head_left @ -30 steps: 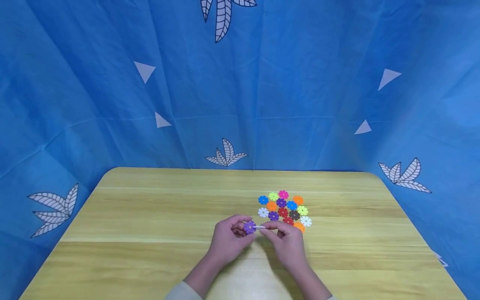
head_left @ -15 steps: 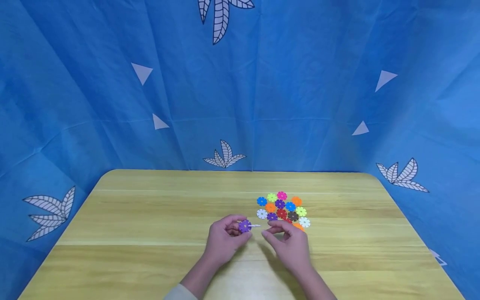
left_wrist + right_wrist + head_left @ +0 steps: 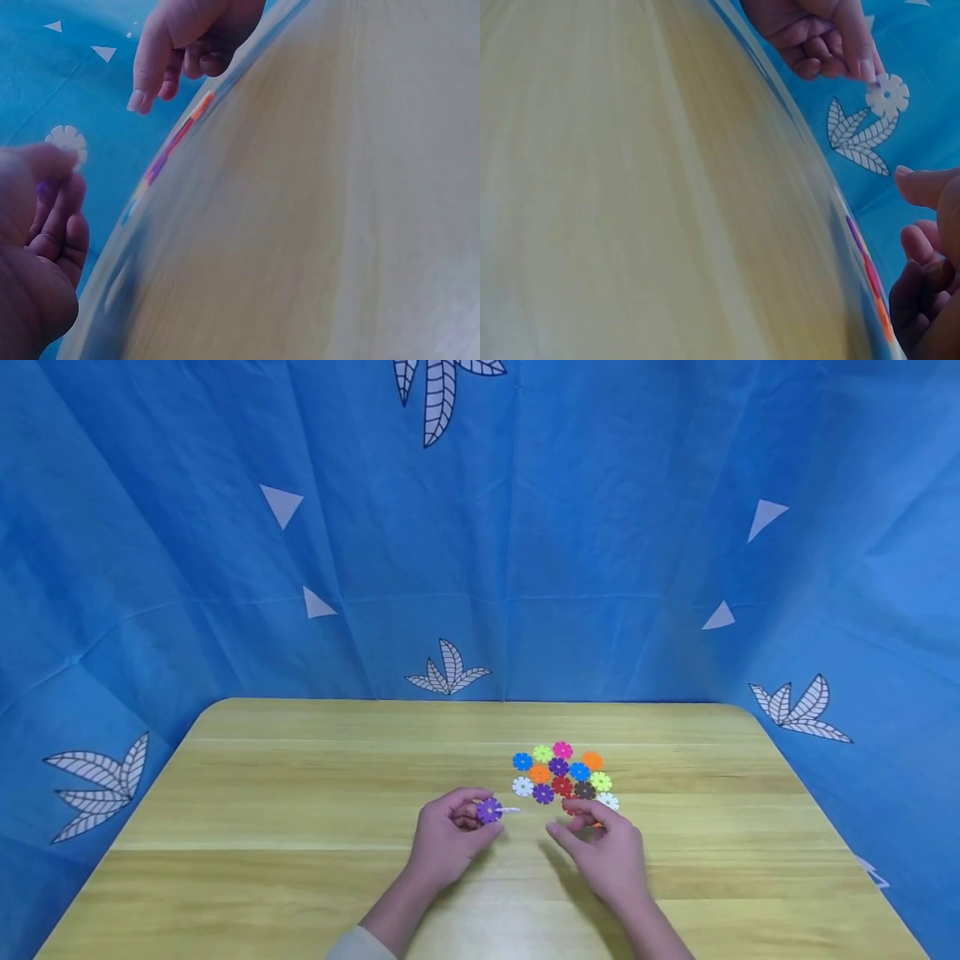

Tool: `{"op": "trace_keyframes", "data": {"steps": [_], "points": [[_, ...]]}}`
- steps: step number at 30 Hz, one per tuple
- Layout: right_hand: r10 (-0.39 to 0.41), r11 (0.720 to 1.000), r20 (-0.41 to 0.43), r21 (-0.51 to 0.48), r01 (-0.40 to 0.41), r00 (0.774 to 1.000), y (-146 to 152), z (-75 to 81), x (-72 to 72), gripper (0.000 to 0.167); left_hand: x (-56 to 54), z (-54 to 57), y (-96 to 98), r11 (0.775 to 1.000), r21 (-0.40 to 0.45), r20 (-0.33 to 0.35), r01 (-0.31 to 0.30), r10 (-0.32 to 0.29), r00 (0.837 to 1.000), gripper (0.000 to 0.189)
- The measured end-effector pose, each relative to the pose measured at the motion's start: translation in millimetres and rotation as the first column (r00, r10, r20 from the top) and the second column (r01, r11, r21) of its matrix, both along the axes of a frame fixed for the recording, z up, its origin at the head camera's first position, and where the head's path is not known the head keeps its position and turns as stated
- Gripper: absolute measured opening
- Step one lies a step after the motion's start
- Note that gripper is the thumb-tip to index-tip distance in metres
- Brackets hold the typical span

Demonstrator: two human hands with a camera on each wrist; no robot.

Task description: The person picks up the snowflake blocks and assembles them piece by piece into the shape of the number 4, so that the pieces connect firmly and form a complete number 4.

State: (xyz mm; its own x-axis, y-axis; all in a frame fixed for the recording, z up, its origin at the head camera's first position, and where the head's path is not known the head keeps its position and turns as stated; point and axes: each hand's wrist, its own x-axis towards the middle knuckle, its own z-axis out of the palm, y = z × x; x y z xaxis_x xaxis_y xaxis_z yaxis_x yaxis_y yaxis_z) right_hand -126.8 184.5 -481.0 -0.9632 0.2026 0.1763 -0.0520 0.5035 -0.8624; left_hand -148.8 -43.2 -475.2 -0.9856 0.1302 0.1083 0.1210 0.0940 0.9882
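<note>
My left hand [image 3: 448, 842] pinches a purple notched plastic disc [image 3: 490, 811] between thumb and fingers, above the table. A white notched disc [image 3: 887, 95] is joined to it edge-on and sticks out to the right; the right wrist view shows its flat face with a centre hole. Apart from these discs, my right hand [image 3: 606, 853] hovers to the right with thumb and fingers spread and nothing between them. Its fingertips overlap the near edge of a group of loose discs, covering parts of a red disc [image 3: 570, 805] and an orange one.
Several loose discs lie flat in a cluster right of centre, among them a blue disc [image 3: 522, 762], a pink disc [image 3: 562, 749] and a dark brown disc [image 3: 584, 790]. The wooden table [image 3: 300, 793] ends at a blue leaf-print curtain [image 3: 600, 568].
My right hand has let go of the white disc and moved right, its fingers spreading towards the loose discs. The left hand shifted slightly left, keeping the joined discs.
</note>
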Motion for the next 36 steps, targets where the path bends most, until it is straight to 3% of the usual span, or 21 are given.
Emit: {"op": "trace_keyframes", "data": {"steps": [11, 19, 36], "points": [[-0.046, 0.998, 0.083, 0.042, 0.043, 0.995, 19, -0.7, 0.5, 0.042, -0.5, -0.7, -1.2, 1.0, 0.005, 0.019, 0.001, -0.001, 1.0, 0.041], [-0.084, 0.991, 0.094, 0.111, 0.073, 0.992, 32, -3.4, 0.0, 0.043, -1.2, -0.2, -2.3, 1.0, 0.022, 0.011, 0.005, -0.005, 1.0, 0.041], [-0.087, 0.984, 0.17, 0.168, 0.058, 0.982, 42, -4.4, 0.6, 0.039, -1.4, 2.3, -1.6, 1.0, 0.025, 0.019, 0.007, -0.007, 1.0, 0.041]]}}
